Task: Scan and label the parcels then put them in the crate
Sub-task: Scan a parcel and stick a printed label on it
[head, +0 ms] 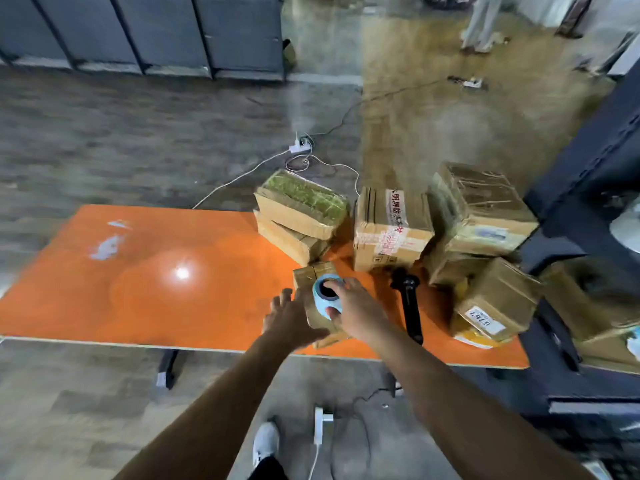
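A small cardboard parcel [313, 271] lies on the orange table [156, 271] near its front edge. My left hand [289, 318] rests against the parcel's left side with the fingers spread. Over the parcel, my right hand [353, 308] grips a light-blue roll of labels [325, 294]. A black handheld scanner [408, 301] lies on the table just right of my right hand. More cardboard parcels stand behind: two stacked ones [298, 216], a taped box [389, 230] and a pile at the right [485, 244].
A dark metal rack [588, 188] holding more boxes stands at the right of the table. Cables and a power strip [299, 147] lie on the floor beyond the table. Another person's legs [481, 22] are far back. My shoe [265, 441] is below the table edge.
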